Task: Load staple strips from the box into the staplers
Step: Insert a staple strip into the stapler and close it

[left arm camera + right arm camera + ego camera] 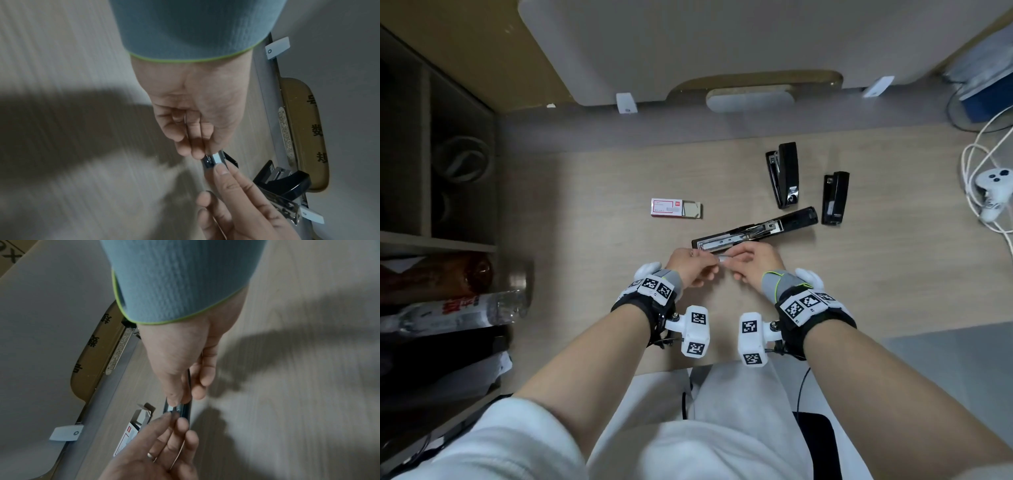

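My left hand (714, 263) and right hand (732, 262) meet fingertip to fingertip and both pinch a short silvery staple strip (724, 258), also seen in the wrist views (214, 160) (175, 408). They hold it just in front of the near left end of a black stapler (756, 229) that lies flipped open with its metal channel showing. Whether the strip touches the channel is hidden by the fingers. Two more black staplers (786, 174) (835, 198) lie behind it to the right. Left of them, the red-and-white staple box (676, 208) (131, 433) rests with its flap open.
A white controller (993, 186) and looped white cable lie at the table's right edge. A grey board (722, 44) with white clips stands along the back. Shelves with bottles (458, 308) sit to the left. The table's front edge is near my lap.
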